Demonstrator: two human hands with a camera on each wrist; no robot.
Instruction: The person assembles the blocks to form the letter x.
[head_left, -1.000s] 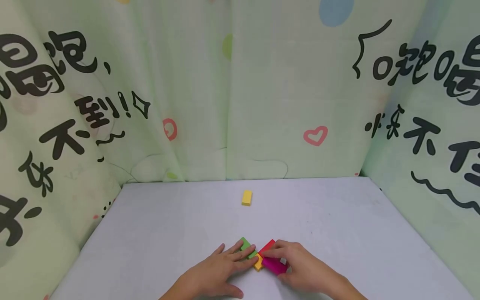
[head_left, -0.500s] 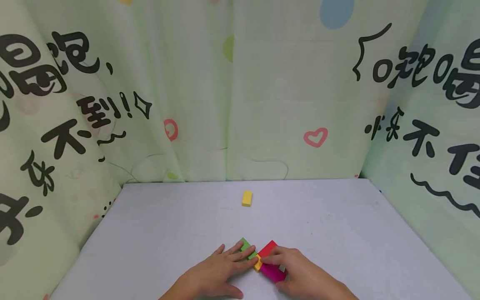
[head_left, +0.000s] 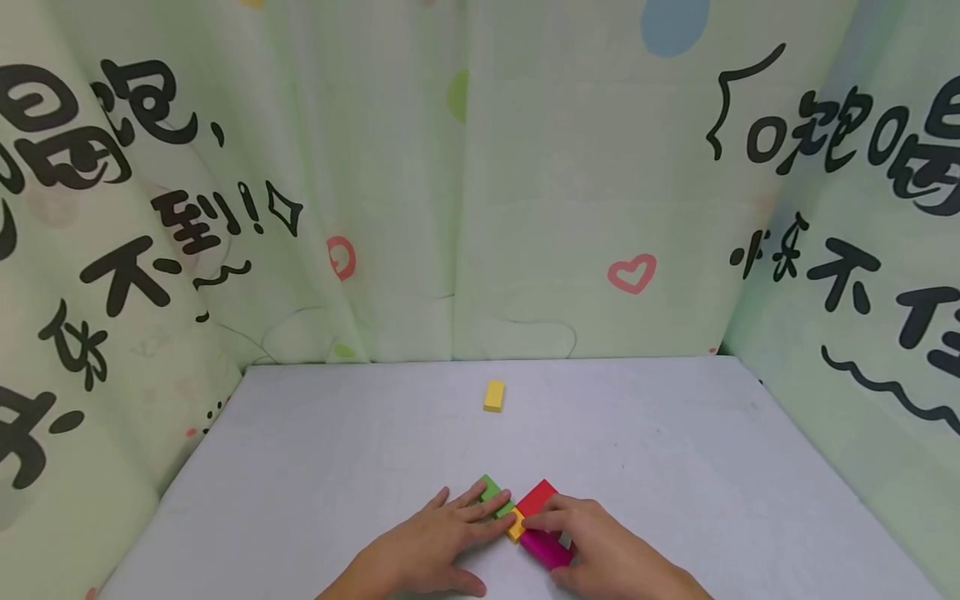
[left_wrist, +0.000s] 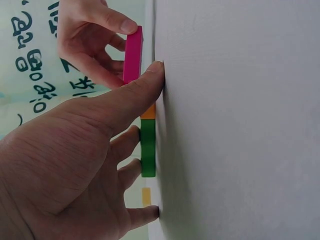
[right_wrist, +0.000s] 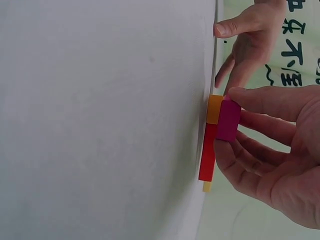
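Fingers of the right hand (head_left: 600,546) pinch a flat magenta rectangular block (head_left: 546,548); left hand (head_left: 435,542) fingers lie spread, pressing a green rectangular block (head_left: 495,495) to the white bench (head_left: 337,467).

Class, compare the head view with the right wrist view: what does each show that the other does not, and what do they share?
Only the head view shows the green block under the left hand's fingers and the curtain's pink heart. Only the right wrist view shows that the magenta block is lifted off the table, gripped by the right hand. Both show the red block, the orange block, the left hand and a small yellow block lying apart.
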